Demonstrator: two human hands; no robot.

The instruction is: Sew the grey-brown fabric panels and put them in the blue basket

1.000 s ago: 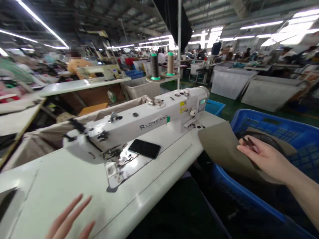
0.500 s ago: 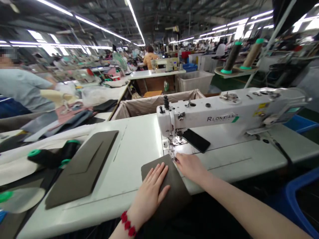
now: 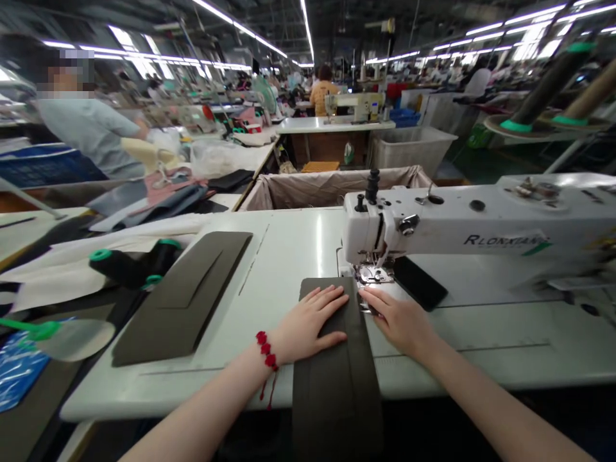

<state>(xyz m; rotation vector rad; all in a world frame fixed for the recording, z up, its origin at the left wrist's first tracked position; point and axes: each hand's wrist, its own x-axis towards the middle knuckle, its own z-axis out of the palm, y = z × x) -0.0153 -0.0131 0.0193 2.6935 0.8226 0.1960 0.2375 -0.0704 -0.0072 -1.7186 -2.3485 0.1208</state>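
My left hand (image 3: 312, 324) lies flat on a dark olive-grey fabric panel (image 3: 332, 391), fingers spread. The panel hangs over the table's front edge, its far end just left of the presser foot. At the panel's right edge, my right hand (image 3: 402, 321) has its fingers together beside a small metal guide (image 3: 366, 305); the hand hides whatever is in the fingertips. The needle area of a white sewing machine (image 3: 370, 224) is just beyond that hand. A black phone (image 3: 419, 282) lies to the right of the foot.
A stack of matching panels (image 3: 185, 301) lies on the left of the table (image 3: 269, 269). Black thread cones (image 3: 118, 268) and white cloth are further left. Behind the table stands a cloth-lined bin (image 3: 312, 186). A co-worker (image 3: 91, 128) is at the far left.
The panel has turned from slanted to nearly straight along the machine, with my left hand moving on it. My right hand stays near the guide. My view has swung left.
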